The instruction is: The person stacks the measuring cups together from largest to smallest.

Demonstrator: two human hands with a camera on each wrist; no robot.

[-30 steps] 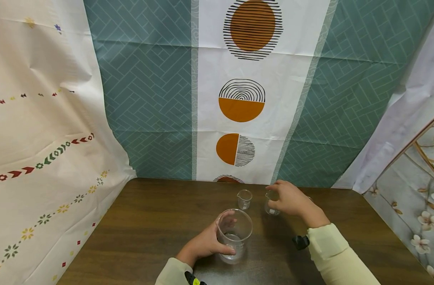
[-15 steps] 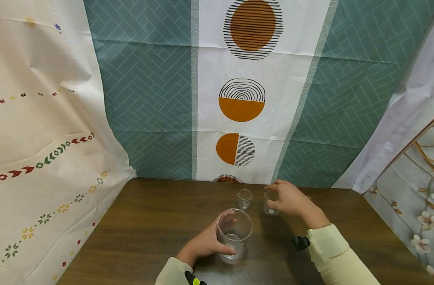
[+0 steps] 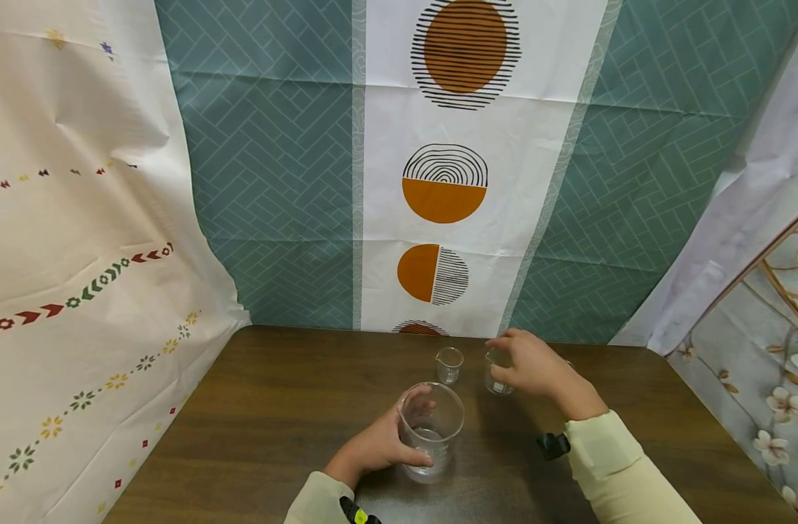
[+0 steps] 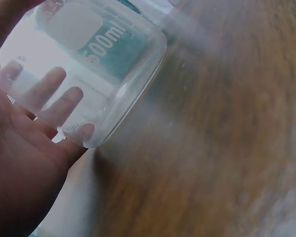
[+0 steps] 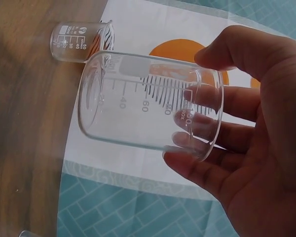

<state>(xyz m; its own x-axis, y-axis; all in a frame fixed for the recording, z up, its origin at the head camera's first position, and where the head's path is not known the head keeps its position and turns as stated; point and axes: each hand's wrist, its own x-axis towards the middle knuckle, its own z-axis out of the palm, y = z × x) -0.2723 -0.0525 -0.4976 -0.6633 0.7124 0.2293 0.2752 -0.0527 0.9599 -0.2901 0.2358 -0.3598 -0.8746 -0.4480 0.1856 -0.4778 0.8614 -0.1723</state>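
Observation:
My left hand (image 3: 381, 442) holds a large clear glass beaker (image 3: 446, 418), thumb in front and fingers round the far side. In the left wrist view this beaker (image 4: 106, 44) carries a "500ml" mark. Farther back on the right, my right hand (image 3: 535, 367) grips a medium beaker (image 3: 499, 380) near its rim. White graduations up to 100 show on that beaker (image 5: 143, 103) in the right wrist view. A small beaker (image 3: 448, 368) stands upright just left of it, apart from both hands. I cannot tell whether the medium beaker touches the table.
The brown wooden table (image 3: 294, 407) reaches back to a patterned hanging cloth (image 3: 274, 218). Behind my right wrist a bit of a glass rim (image 3: 571, 364) peeks out, mostly hidden. Light cloth (image 3: 97, 240) hangs along the left side, and a floral panel (image 3: 772, 393) stands at right.

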